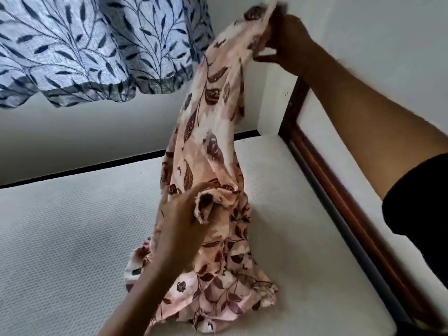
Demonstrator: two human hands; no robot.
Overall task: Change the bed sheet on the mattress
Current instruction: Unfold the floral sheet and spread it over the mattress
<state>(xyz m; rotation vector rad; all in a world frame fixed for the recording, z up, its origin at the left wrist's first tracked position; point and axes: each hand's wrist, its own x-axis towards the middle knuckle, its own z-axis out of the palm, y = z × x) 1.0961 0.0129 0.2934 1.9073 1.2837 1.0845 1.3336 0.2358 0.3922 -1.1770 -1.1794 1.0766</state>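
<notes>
A pink bed sheet (208, 146) printed with dark red leaves and flowers hangs bunched in a long column over a bare white mattress (72, 226). My right hand (283, 40) is raised high near the wall and grips the sheet's upper end. Lower down, my left hand (184, 219) pinches a fold of the same sheet at mid-height. The sheet's bottom end lies crumpled on the mattress.
A dark wooden bed frame (339, 197) runs along the right side of the mattress against a white wall (388, 44). A blue leaf-patterned curtain (84, 44) hangs above the far side of the bed.
</notes>
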